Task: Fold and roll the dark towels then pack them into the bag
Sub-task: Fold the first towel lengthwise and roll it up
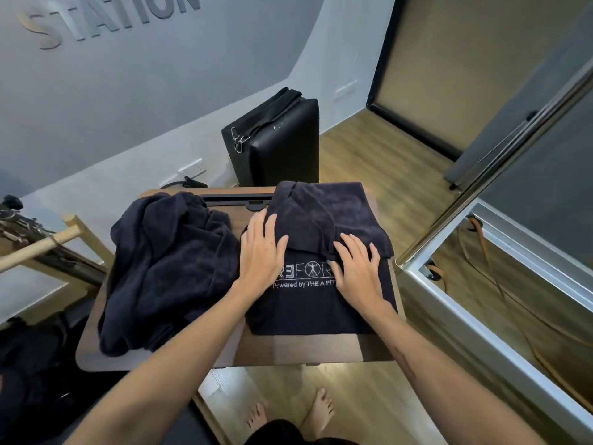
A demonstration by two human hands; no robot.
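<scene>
A dark navy towel (321, 213) with white printed lettering lies spread on the right half of a small wooden table (298, 348), its far part folded over toward me. My left hand (261, 248) rests flat on its left side, fingers spread. My right hand (357, 268) presses flat on its right side beside the folded edge. Neither hand grips the cloth. A crumpled heap of dark towels (167, 268) covers the table's left half. A dark bag (29, 364) sits low at the left, partly out of view.
A black padded box (279, 142) with a strap stands on the floor behind the table. A metal-framed machine (481, 303) runs along the right. A wooden rack (48, 245) stands at the left. My bare feet (288, 415) are under the table's near edge.
</scene>
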